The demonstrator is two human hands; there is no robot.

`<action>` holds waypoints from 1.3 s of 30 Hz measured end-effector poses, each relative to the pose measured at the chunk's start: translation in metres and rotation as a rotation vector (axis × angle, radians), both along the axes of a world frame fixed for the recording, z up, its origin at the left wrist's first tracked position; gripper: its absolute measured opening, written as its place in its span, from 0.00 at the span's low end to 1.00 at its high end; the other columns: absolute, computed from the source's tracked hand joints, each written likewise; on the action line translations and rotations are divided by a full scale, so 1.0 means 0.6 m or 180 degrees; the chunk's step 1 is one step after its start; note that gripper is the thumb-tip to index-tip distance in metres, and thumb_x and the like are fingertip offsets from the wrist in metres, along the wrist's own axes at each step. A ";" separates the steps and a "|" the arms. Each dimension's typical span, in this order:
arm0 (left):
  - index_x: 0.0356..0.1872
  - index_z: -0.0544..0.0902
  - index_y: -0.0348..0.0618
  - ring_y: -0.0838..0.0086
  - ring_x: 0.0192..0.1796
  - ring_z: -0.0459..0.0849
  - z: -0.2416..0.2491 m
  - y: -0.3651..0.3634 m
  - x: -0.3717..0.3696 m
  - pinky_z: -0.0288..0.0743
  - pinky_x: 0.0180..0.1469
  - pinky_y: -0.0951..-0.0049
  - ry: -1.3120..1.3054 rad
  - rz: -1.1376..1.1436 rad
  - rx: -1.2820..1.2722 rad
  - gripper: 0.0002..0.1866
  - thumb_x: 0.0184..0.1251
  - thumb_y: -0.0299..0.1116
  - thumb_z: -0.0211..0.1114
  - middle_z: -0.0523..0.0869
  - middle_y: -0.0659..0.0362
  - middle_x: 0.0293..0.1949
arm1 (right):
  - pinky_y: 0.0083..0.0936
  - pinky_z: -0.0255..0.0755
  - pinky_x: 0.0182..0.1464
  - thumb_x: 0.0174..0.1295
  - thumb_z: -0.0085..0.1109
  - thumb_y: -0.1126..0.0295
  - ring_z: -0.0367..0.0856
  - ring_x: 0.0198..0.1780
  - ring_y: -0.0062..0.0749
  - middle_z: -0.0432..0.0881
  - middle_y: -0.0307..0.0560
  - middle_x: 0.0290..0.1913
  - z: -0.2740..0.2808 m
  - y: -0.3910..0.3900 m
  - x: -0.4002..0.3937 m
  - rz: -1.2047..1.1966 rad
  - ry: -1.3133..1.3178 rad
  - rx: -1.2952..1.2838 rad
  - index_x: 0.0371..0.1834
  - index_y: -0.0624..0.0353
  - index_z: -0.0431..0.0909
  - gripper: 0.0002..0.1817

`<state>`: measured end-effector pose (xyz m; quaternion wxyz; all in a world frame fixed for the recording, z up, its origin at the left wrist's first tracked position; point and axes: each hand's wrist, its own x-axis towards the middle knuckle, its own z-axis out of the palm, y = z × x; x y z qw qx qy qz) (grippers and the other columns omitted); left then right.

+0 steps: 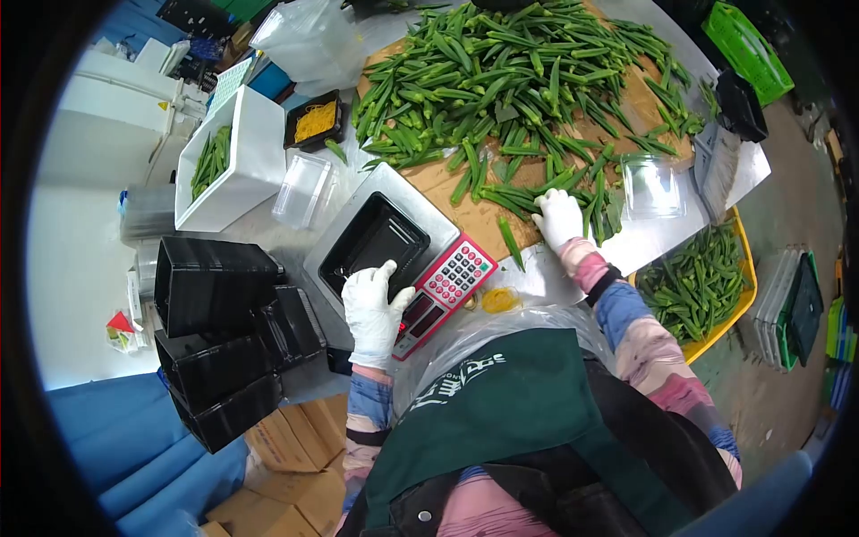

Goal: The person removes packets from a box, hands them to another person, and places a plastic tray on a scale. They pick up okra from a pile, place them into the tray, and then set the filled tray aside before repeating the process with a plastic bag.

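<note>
My left hand point(371, 309), in a white glove, is at the near edge of a black plastic tray point(380, 237), its thumb and forefinger apart. The tray sits on a digital kitchen scale point(447, 282) with a red-framed keypad; no okra shows in it. My right hand point(561, 219), also gloved, is at the near edge of a big okra pile point(501, 72), fingers curled down on okra pods point(514, 199). Its fingertips are partly hidden. A single okra pod point(510, 242) lies between the scale and that hand.
Stacked black trays point(219, 286) stand left of the scale. Behind them are a white bin point(246, 161) with okra and a black tray of rubber bands point(315, 121). Clear lids point(653, 188) lie at right, above a yellow crate point(747, 268) of okra. Rubber bands point(501, 300) lie near my apron.
</note>
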<state>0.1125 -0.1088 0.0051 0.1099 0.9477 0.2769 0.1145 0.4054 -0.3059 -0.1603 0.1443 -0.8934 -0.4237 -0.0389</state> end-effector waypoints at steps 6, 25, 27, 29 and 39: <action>0.60 0.81 0.47 0.58 0.59 0.78 0.026 -0.040 -0.006 0.70 0.64 0.59 -0.0602 0.0224 0.0188 0.29 0.54 0.34 0.78 0.83 0.54 0.52 | 0.39 0.70 0.45 0.54 0.70 0.60 0.78 0.46 0.41 0.79 0.45 0.40 0.006 0.028 0.009 -0.0080 -0.0147 -0.0711 0.38 0.52 0.81 0.12; 0.63 0.77 0.33 0.74 0.53 0.83 0.020 -0.141 0.122 0.78 0.57 0.74 -0.1233 0.0549 -0.5336 0.18 0.79 0.33 0.58 0.85 0.54 0.52 | 0.23 0.76 0.56 0.76 0.53 0.66 0.83 0.52 0.25 0.86 0.43 0.51 0.125 -0.053 -0.040 0.0414 0.6869 0.3272 0.58 0.67 0.79 0.17; 0.64 0.75 0.34 0.74 0.53 0.83 0.029 -0.144 0.126 0.78 0.57 0.74 -0.1263 0.0736 -0.5686 0.19 0.78 0.33 0.58 0.85 0.55 0.50 | 0.22 0.74 0.56 0.76 0.53 0.66 0.82 0.52 0.23 0.85 0.41 0.50 0.131 -0.052 -0.054 0.0388 0.6795 0.3087 0.58 0.66 0.80 0.16; 0.65 0.74 0.35 0.75 0.51 0.83 0.029 -0.149 0.129 0.79 0.57 0.73 -0.1260 0.0798 -0.5839 0.21 0.77 0.32 0.60 0.85 0.56 0.48 | 0.19 0.73 0.52 0.73 0.56 0.68 0.81 0.46 0.20 0.85 0.37 0.45 0.153 -0.048 -0.068 0.0628 0.5615 0.1982 0.56 0.64 0.81 0.14; 0.61 0.75 0.36 0.78 0.36 0.80 -0.045 -0.151 0.078 0.79 0.43 0.72 -0.1420 0.1396 -0.6135 0.18 0.74 0.30 0.63 0.79 0.61 0.36 | 0.40 0.78 0.43 0.55 0.72 0.51 0.85 0.37 0.46 0.85 0.51 0.34 -0.037 -0.019 -0.114 0.0007 0.1316 -0.0065 0.39 0.59 0.80 0.22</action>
